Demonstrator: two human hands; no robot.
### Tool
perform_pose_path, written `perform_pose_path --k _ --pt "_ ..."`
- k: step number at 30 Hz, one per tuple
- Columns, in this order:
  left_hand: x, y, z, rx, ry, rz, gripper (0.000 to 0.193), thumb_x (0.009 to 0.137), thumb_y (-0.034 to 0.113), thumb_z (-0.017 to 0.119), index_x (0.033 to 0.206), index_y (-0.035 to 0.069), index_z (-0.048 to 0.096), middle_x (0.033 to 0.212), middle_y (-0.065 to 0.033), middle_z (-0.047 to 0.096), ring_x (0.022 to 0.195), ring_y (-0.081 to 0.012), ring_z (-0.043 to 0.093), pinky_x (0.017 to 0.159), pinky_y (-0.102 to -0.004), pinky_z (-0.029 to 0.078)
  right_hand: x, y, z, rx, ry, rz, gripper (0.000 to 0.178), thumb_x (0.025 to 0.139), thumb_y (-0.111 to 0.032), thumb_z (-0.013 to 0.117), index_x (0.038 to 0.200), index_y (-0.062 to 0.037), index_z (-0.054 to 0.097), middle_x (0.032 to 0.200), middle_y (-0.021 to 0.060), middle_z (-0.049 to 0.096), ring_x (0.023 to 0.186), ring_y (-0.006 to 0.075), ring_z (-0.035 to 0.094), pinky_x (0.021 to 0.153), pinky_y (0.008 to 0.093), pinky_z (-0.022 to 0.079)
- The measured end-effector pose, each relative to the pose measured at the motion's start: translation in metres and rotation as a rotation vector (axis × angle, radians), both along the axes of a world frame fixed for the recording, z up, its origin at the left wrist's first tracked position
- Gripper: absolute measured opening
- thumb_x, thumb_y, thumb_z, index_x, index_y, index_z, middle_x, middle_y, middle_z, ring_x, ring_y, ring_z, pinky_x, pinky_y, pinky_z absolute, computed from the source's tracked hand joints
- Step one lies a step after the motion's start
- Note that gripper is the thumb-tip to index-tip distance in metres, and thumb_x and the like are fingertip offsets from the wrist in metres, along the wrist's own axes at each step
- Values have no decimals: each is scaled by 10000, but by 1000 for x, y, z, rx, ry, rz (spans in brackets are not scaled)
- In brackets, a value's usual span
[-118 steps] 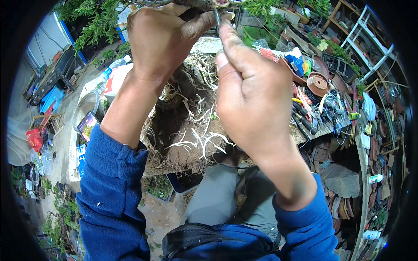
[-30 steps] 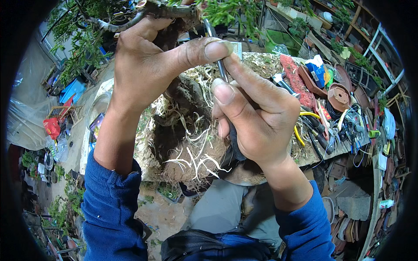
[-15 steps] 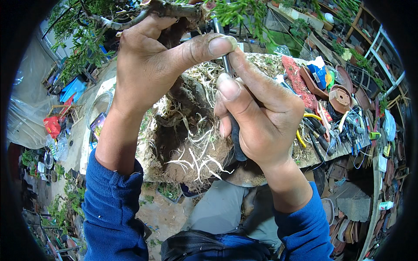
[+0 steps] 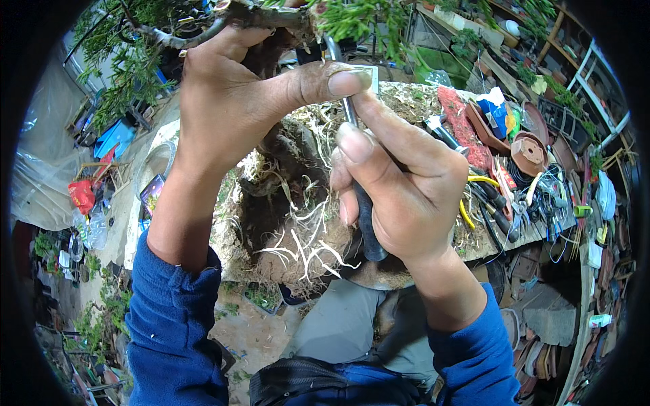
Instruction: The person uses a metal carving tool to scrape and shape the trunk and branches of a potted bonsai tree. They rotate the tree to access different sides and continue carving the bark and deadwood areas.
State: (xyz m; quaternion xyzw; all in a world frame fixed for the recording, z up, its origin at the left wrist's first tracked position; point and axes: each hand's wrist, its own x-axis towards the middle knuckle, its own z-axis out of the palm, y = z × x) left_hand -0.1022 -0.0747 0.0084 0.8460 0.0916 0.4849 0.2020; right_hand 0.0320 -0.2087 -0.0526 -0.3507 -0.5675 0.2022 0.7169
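Observation:
At the top of the view, my left hand (image 4: 227,101) is closed around the trunk of a small conifer, below its bare brown branch (image 4: 267,16). My left thumb stretches right and presses on the metal shaft (image 4: 349,108) of a slim hand tool. The tool's black handle (image 4: 366,227) sits in my right hand (image 4: 409,183), held between thumb and fingers. Its upper tip meets the wood near a cut stub; foliage partly hides its shape. Green needle sprays (image 4: 365,24) hang beside it. Beneath my hands lies the soil-covered root mass with pale, stripped roots (image 4: 298,256).
The worktop (image 4: 139,220) carries a clear round bowl (image 4: 157,162) and a phone (image 4: 153,191) at left. On the right are yellow-handled pliers (image 4: 467,215), a red strip (image 4: 464,125), brown pots (image 4: 529,153) and tangled tools. My legs (image 4: 338,318) are under the near edge.
The tool has shifted slightly, its handle end a little lower. My right fingers have moved a bit left, and the left thumb slightly down. The grip on the trunk stays.

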Motion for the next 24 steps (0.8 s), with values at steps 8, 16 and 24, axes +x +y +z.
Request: perform_pose_path --k 8,16,24 --pt "2 -2 -2 -88 -57 -85 406 865 190 858 1172 -27 705 1078 -74 743 962 -148 683 873 -301 548 -2 4 -3 55 -10 -13 403 1011 -36 639 1399 58 585 757 131 686 515 119 582 455 230 467" --pt "2 4 -2 -25 -30 -76 367 891 163 835 1182 -20 708 1087 -68 743 978 -142 681 884 -294 548 -4 8 -3 70 -12 -31 399 1010 -34 639 1398 47 591 746 124 671 519 122 580 453 230 461" --pt "1 4 -2 17 -36 -19 375 876 162 850 1172 -18 709 1076 -59 747 957 -134 684 855 -284 558 -3 6 11 -68 83 -4 362 1003 -20 634 1356 59 623 757 122 670 503 118 573 436 234 450"
